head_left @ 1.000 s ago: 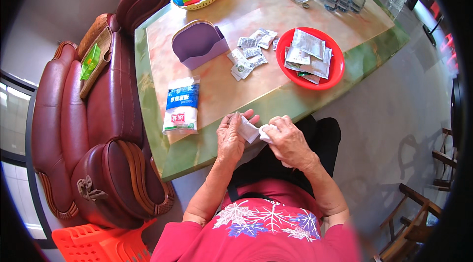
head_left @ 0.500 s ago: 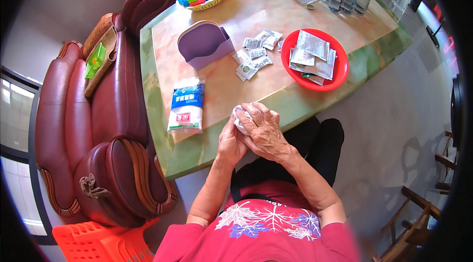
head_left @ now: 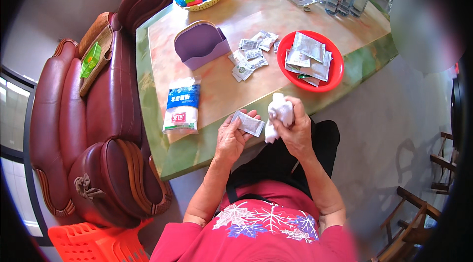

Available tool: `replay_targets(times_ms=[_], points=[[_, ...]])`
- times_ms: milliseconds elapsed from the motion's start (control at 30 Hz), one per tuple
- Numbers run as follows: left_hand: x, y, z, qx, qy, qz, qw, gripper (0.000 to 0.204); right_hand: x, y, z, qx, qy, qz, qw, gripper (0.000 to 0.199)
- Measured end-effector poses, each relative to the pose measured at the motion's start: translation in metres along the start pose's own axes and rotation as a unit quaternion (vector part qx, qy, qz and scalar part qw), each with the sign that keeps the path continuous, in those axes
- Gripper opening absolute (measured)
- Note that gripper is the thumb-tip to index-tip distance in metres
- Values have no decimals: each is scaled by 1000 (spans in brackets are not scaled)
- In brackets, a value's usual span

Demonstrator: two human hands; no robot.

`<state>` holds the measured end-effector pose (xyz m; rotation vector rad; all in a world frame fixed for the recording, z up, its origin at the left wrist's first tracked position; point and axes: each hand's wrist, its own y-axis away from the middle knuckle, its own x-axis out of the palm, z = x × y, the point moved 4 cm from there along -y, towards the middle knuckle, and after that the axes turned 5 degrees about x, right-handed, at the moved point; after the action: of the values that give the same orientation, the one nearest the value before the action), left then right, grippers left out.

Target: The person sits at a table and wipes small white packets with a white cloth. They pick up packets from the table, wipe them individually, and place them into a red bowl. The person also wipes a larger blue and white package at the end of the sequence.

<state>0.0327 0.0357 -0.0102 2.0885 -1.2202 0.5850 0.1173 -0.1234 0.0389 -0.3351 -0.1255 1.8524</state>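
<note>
— What's nearest the sofa side?
— A blue-and-white bag (head_left: 181, 110) on the green-edged table (head_left: 148, 80). Then the left hand (head_left: 231, 136), fingers pinching a small silver sachet (head_left: 248, 123) at the table's edge.
— And the other?
— The right hand (head_left: 294, 126), fingers curled tight around a crumpled white cloth (head_left: 279, 113), beside the sachet.

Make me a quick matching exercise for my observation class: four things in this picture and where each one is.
Things:
1. white wipe
2. silver sachet
3. red plate
4. purple holder

Places:
A. on the table's near right
B. in the left hand
C. on the table beside loose sachets
D. bunched in the right hand

Pairs: 1-D, 2-B, 3-A, 4-C
</note>
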Motion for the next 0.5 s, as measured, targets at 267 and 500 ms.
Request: replay_targets(times_ms=[267,500], points=[[-8,-1,3,1,56,49,997,35,69,-9,-12,-110,31,-72,991,43],[-16,-4,7,29,-23,18,999,34,54,14,3,-269,238,78,930,44]])
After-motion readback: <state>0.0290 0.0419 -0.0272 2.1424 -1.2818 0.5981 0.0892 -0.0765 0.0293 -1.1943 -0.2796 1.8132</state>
